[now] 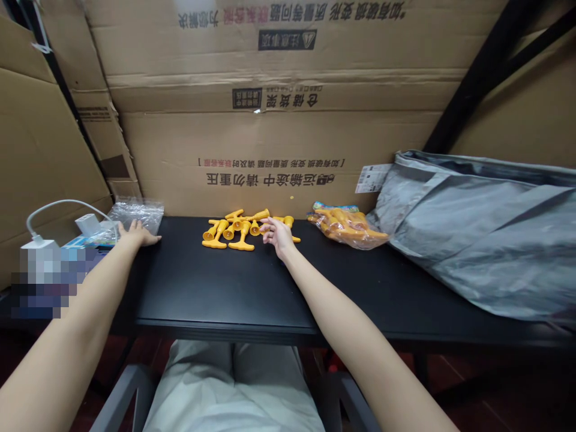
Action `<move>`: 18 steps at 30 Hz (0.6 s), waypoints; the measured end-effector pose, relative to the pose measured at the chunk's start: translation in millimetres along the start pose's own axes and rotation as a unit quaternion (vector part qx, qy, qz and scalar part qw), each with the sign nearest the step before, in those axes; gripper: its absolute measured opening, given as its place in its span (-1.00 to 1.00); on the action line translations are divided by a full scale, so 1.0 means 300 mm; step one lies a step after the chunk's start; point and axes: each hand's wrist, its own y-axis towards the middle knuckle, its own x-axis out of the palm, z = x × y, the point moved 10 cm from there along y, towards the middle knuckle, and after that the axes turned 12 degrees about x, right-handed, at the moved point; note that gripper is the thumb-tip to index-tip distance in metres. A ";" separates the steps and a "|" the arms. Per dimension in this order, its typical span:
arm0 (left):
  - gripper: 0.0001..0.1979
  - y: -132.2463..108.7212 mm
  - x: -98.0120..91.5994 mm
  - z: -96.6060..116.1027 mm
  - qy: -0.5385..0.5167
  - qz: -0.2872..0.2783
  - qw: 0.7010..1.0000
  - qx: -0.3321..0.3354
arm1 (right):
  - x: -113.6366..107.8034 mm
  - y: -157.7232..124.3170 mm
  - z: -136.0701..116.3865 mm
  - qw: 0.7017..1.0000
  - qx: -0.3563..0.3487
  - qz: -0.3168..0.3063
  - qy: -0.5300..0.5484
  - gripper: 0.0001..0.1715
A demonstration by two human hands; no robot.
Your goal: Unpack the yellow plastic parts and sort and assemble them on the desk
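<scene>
Several yellow plastic T-shaped parts (pixel 234 231) lie in a loose pile at the back of the black table (pixel 216 294). My right hand (pixel 278 236) reaches into the pile's right side, fingers spread and touching the parts, nothing gripped. My left hand (pixel 137 234) rests flat and open on the table at the left, its fingertips at a clear plastic bag (pixel 135 213). A second bag holding more yellow parts (pixel 346 225) lies to the right of the pile.
A large grey plastic bag (pixel 481 234) covers the table's right side. White chargers with a cable (pixel 85 225) sit at the far left. Cardboard boxes (pixel 279 120) form a wall behind the table. My lap and chair show below the front edge.
</scene>
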 end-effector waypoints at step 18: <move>-0.58 0.026 0.038 0.161 0.065 -0.032 0.996 0.049 | -0.331 0.001 -0.069 0.936 -0.007 0.243 0.252 -0.66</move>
